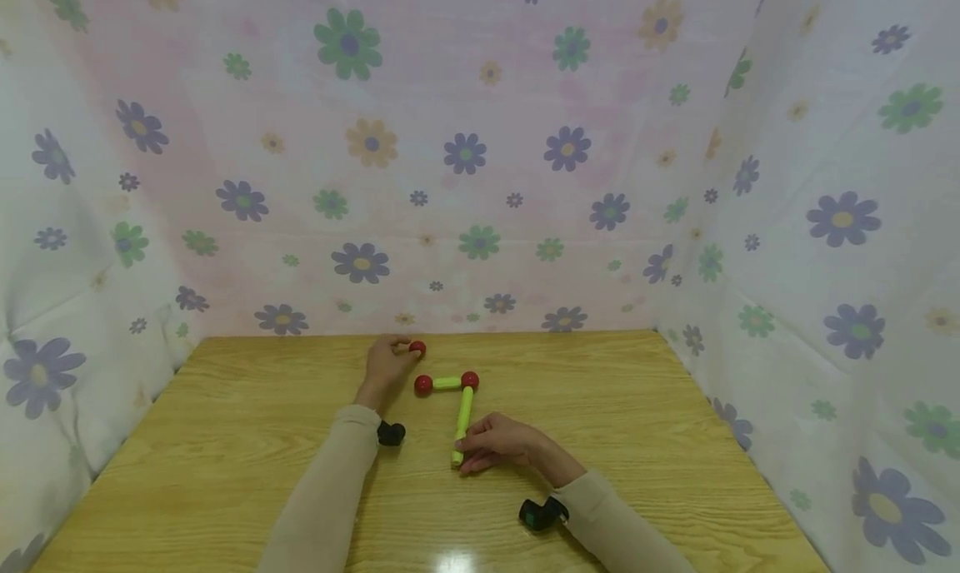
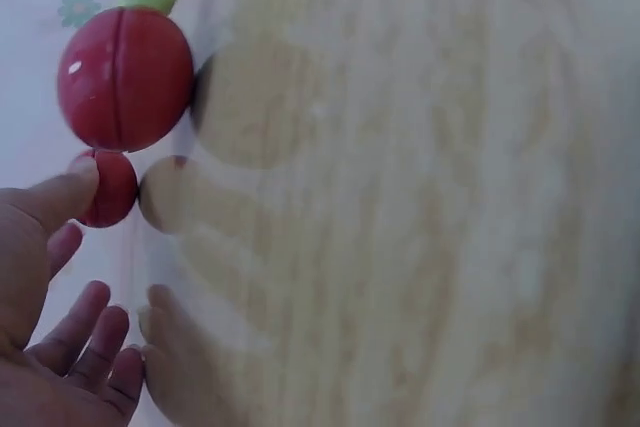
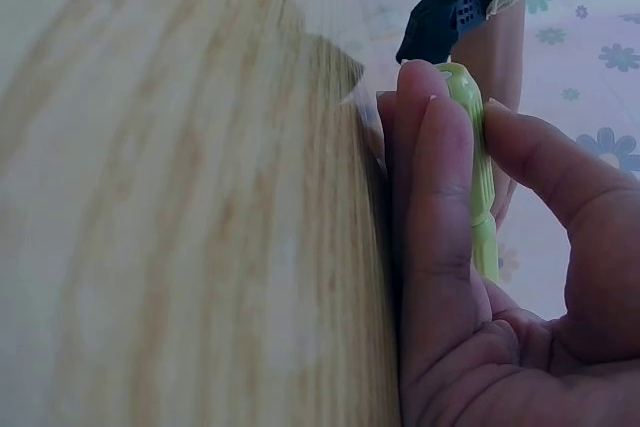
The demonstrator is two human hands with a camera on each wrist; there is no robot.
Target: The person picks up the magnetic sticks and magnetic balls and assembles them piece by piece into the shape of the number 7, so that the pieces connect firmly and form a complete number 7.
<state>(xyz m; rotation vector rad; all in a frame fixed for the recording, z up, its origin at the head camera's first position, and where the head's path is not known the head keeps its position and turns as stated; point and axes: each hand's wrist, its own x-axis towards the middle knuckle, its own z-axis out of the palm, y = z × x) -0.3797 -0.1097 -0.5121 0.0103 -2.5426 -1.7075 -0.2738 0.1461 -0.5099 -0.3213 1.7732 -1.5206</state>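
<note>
Near the table's far edge, my left hand (image 1: 384,366) pinches a loose red ball (image 1: 417,350) between thumb and fingers. The left wrist view shows the thumb on that ball (image 2: 117,192), just past a larger-looking red ball (image 2: 125,79). My right hand (image 1: 504,441) grips the near end of a long yellow-green rod (image 1: 466,408), thumb on one side and fingers on the other. That rod's far end meets a red corner ball (image 1: 469,380). From there a short yellow-green rod (image 1: 447,383) runs left to another red ball (image 1: 423,385). The pieces form an angled shape on the table.
The wooden table (image 1: 637,440) carries the pieces. Flowered cloth (image 1: 465,198) hangs behind it and along both sides. Black wrist cameras are strapped at the left wrist (image 1: 391,433) and the right wrist (image 1: 542,515).
</note>
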